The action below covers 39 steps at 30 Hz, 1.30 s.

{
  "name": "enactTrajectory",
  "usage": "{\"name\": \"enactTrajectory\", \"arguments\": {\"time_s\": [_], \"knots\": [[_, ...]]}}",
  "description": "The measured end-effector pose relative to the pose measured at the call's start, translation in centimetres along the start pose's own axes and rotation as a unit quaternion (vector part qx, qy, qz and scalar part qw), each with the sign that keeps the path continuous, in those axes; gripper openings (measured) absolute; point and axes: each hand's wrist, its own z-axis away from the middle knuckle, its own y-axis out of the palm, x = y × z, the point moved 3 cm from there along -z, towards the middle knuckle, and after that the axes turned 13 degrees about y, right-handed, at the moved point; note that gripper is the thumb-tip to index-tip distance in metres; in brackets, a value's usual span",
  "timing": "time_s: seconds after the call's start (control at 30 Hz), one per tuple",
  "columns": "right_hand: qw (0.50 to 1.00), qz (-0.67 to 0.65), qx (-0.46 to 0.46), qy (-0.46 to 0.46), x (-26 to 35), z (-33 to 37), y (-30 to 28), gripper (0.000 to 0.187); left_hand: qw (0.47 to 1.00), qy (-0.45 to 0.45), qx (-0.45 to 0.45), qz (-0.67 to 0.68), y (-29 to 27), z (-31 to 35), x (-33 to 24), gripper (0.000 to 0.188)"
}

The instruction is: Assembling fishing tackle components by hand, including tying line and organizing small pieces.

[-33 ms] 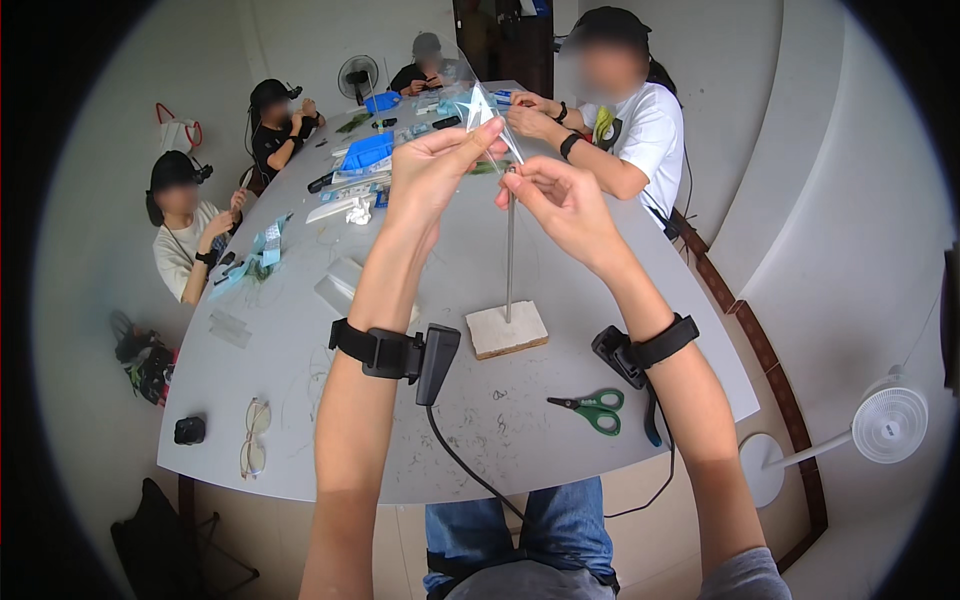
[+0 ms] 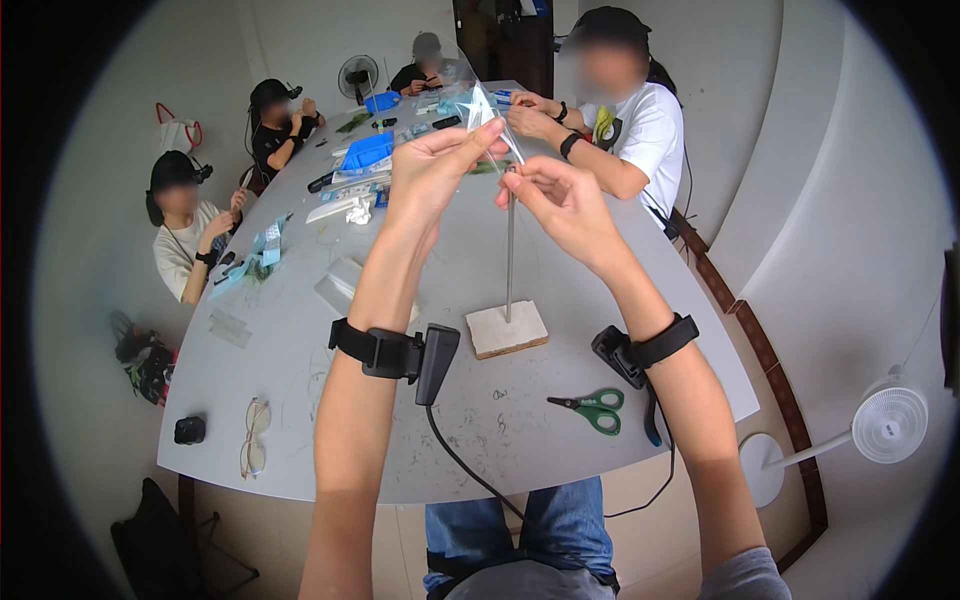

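Both hands are raised over the table around a clear plastic sheet (image 2: 478, 104) that catches a bright white glare. My left hand (image 2: 432, 170) pinches the sheet between thumb and fingers. Close beside it, my right hand (image 2: 560, 200) has its fingertips pinched on the sheet's lower edge, at the top of a thin metal rod (image 2: 510, 255); whether they also grip the rod cannot be made out. The rod stands upright in a pale rectangular block (image 2: 507, 327) on the table.
Green-handled scissors (image 2: 600, 410) lie near the front edge, eyeglasses (image 2: 255, 440) and a small black device (image 2: 189, 430) at left. Clear plastic pieces (image 2: 340, 285) and a blue tray (image 2: 368, 150) lie farther off. Co-workers sit around the table. A white fan (image 2: 890, 425) stands right.
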Motion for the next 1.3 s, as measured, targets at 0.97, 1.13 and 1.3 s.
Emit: {"name": "enactTrajectory", "arguments": {"time_s": [0.97, 1.13, 1.3], "knots": [[0.955, 0.231, 0.147, 0.117, 0.1, 6.0, -3.4, 0.04, 0.968, -0.07, 0.234, -0.067, -0.6, 7.3, 8.7, 0.02], [0.952, 0.234, 0.156, 0.119, 0.7, 6.2, -3.0, 0.037, 0.96, -0.077, 0.252, -0.09, -0.8, 9.0, 10.3, 0.02], [0.953, 0.234, 0.159, 0.104, 0.9, 6.5, -2.8, 0.035, 0.928, -0.018, 0.328, -0.175, -1.5, 8.2, 8.9, 0.022]]}}
